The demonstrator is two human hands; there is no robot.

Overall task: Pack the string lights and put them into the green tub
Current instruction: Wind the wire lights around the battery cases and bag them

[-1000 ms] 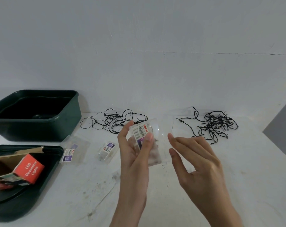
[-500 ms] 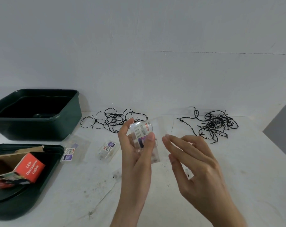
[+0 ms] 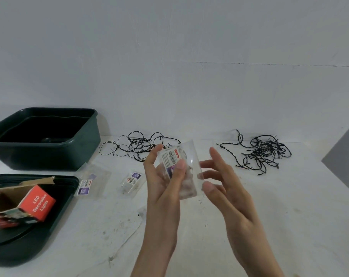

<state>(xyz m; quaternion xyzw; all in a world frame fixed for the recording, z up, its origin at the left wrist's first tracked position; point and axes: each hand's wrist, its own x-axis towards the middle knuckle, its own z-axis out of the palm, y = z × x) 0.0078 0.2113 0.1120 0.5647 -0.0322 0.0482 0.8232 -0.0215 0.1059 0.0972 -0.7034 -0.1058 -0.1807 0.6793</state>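
Note:
My left hand (image 3: 161, 176) grips a clear plastic packet (image 3: 181, 166) with a barcode label and a small string of lights inside, held above the table's middle. My right hand (image 3: 223, 182) touches the packet's right edge, thumb and fingers at the clear plastic. Two tangles of black string lights lie at the back of the table: one in the middle (image 3: 137, 145), one to the right (image 3: 263, 152). The green tub (image 3: 49, 152) stands at the back left, open on top.
A dark green lid (image 3: 65, 198) lies at the front left with an opened red "LED Decorative Lights" box (image 3: 29, 204) on it. Two more clear packets (image 3: 91, 178) (image 3: 132, 180) lie on the white table near the tub. A wall rises close behind.
My right hand has moved in from beside the packet and now touches its right edge. The left hand has turned the packet slightly while holding it.

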